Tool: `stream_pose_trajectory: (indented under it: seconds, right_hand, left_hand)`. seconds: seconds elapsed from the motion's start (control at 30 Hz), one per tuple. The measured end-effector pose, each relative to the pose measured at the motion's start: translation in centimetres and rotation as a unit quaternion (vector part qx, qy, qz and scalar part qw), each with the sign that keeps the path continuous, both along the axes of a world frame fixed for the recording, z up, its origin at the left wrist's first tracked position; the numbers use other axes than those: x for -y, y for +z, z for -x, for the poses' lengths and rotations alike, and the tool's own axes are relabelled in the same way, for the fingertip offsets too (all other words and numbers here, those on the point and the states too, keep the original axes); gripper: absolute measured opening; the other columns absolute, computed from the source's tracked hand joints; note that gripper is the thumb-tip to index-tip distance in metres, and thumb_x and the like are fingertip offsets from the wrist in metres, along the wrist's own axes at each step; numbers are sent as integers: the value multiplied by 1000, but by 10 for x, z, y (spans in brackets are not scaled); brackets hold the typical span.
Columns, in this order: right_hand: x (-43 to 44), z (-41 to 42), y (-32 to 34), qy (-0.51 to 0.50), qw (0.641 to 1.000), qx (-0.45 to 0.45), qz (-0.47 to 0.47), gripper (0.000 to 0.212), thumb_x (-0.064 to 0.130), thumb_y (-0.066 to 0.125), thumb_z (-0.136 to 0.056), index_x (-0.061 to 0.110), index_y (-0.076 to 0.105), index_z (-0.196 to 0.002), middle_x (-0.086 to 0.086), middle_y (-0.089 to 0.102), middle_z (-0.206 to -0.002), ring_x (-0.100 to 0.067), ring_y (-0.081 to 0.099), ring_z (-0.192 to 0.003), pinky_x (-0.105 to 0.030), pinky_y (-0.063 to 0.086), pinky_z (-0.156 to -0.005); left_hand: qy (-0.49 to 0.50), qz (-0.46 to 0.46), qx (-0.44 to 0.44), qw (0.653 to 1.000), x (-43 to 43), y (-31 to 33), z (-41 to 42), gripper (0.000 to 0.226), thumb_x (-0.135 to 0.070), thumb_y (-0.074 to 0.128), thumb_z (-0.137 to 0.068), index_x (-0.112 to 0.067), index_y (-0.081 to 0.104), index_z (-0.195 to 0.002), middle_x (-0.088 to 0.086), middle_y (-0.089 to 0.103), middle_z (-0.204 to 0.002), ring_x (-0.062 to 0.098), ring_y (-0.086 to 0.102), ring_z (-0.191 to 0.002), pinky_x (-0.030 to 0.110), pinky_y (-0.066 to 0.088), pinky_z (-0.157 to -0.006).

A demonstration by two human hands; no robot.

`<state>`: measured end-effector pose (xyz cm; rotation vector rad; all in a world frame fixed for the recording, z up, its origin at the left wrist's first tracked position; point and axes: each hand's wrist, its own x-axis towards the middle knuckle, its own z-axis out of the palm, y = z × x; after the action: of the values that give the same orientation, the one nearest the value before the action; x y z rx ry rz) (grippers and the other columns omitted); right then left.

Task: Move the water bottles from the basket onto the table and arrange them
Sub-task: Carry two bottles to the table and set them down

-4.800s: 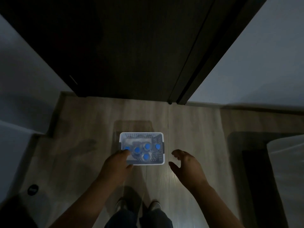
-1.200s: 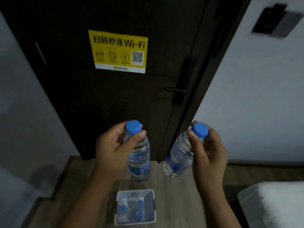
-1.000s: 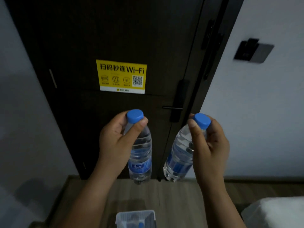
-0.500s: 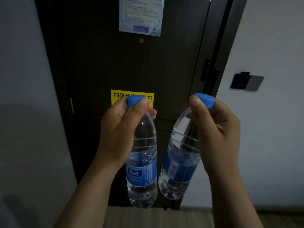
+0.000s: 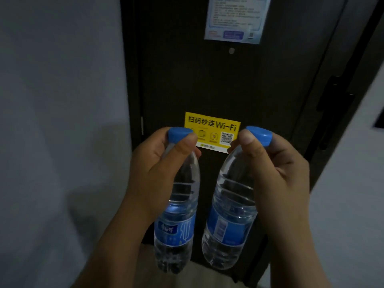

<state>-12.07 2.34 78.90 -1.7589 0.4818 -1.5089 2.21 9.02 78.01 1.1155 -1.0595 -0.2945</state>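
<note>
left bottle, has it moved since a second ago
Yes, upward. The cap of the left bottle sat below the yellow Wi-Fi sticker; now it is level with the sticker's lower half.

notice (image 5: 234, 19) cropped above, print unreadable (blurred)

Left bottle (image 5: 184, 190): clear plastic, blue cap (image 5: 179, 134), blue label (image 5: 176, 227), capped, hanging near upright in the air, neck gripped by left hand (image 5: 158, 173). Right bottle (image 5: 230, 196): same kind, base tilted toward the left bottle, neck gripped by right hand (image 5: 278, 175). Bodies side by side, just apart.
</note>
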Motion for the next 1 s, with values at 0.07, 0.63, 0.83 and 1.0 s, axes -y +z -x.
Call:
stream_pose_trajectory:
  seconds: [0.07,0.63,0.83,1.0]
  right_hand:
    - [12,-4,1,48,999,-10,11,21,38,60,-89,19,66,-85,-8,63,-78,-19,61,-70,-20,50,-59]
    - [-71,-93,-13,440,897,-28,-40,29,53,62,-75,28,69,-87,14,71,-82,-2,67,-80,-9,49,-71]
    - [-174,-97,-11,517,856,-17,5,22,49,64,-80,27,68,-84,16,70,-80,4,63,-71,0,41,-58]
    - [-271,-84,-16,641,767,-1,-35,27,48,61,-78,25,69,-89,11,72,-85,-1,67,-81,-6,45,-70]
  left_hand:
    - [59,-1,-7,998,-1,-2,2,38,-50,53,-79,-15,64,-90,-4,71,-77,5,66,-67,12,50,-60]
    - [476,4,48,878,-157,-10,25,30,-29,54,-88,-4,66,-79,4,68,-71,8,63,-67,13,47,-66]
    - [599,-7,63,798,-263,-7,63,29,-31,56,-88,-7,67,-78,5,68,-74,12,63,-71,16,49,-68]
    - [689,-28,69,721,-356,-5,110,34,-44,53,-84,-13,67,-79,2,69,-76,16,64,-74,26,51,-71]
